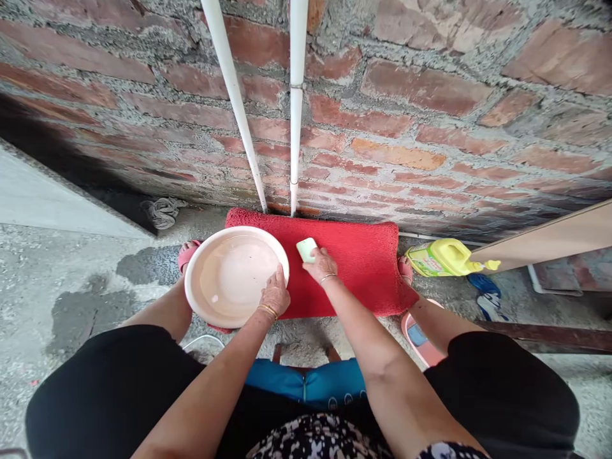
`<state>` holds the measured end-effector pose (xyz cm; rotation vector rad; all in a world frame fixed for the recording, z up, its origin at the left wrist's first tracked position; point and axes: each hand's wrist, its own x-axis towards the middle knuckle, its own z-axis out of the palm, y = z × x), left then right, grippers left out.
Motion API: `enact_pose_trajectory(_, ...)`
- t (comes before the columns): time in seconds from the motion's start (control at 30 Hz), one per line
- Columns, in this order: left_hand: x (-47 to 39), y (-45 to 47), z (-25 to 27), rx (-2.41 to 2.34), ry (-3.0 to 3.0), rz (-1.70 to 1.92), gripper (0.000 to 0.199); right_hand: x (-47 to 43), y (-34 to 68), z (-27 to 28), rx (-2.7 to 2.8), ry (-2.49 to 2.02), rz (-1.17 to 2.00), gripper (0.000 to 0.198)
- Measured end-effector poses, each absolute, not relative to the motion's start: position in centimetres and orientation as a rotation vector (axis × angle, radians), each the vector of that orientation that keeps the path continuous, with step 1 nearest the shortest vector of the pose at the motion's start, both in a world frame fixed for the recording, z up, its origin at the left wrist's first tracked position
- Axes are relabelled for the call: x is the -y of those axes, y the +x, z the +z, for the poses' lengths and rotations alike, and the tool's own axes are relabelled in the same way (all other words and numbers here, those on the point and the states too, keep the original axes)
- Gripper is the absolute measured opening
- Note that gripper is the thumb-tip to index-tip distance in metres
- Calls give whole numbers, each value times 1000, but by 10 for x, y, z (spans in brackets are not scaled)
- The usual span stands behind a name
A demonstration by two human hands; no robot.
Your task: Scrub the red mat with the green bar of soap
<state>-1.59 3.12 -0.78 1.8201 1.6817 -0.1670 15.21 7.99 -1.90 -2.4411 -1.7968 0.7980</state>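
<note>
One red mat (363,268) lies before me, the pale basin (189,284) over its left end. My left hand (276,294) grips the basin's rim; my right hand (322,264) holds a pale green bar (306,248) at the mat's middle, touching or just above, I cannot tell.

A rough brick wall (411,89) fills the upper frame before me, its grey mortar uneven, two white pipes (297,115) running down it near top centre. A pale panel (48,197) juts in at middle left, deep shadow (43,137) behind it; a tan board (559,239) stands at right. Underfoot, the grey concrete floor (29,287) has dark, damp-looking patches (90,315) towards the left.
</note>
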Motion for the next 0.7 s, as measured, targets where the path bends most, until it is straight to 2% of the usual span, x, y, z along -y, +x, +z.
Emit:
enact_pose_trajectory(0.23, -31, -16, -9, -1692, 1823, -165, 78, -10, 331, -11, 1240, -2862, 531, 41)
enact_pose_trajectory(0.37, -31, -15, -8, -1683, 1823, -174, 78, 19, 381, 1, 930, -2998, 455, 42)
enact_pose_trajectory(0.5, -32, -14, -4, -1672, 1812, -158, 79, -7, 327, 7, 1191, -2806, 430, 39)
enact_pose_trajectory(0.7, -32, -14, 2, -1663, 1771, -161, 81, -85, 164, -5, 1840, -2392, 696, 39)
